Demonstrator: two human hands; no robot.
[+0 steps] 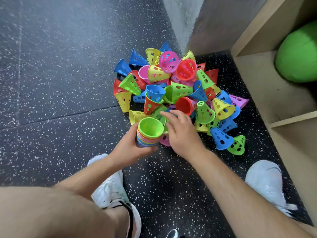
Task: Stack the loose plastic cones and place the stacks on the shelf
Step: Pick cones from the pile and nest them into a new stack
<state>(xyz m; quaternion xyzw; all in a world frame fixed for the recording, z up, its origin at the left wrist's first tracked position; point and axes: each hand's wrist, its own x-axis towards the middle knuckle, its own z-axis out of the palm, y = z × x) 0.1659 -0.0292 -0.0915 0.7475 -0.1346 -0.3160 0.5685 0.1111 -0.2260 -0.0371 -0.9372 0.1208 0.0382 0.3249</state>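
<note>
A heap of loose plastic cones (178,90) in blue, yellow, red, green and pink lies on the dark speckled floor. My left hand (130,145) grips a stack of nested cones (149,133), wide ends up, with a green cone on top. My right hand (180,133) reaches over the near edge of the heap with fingers spread, its fingertips at a green cone (158,112) just beyond the stack. What lies under its palm is hidden.
A wooden shelf unit (267,83) stands at the right, with a big green ball (298,54) in one compartment. A grey wall corner (185,23) rises behind the heap. My white shoes (109,188) are planted near the pile. Bare floor stretches to the left.
</note>
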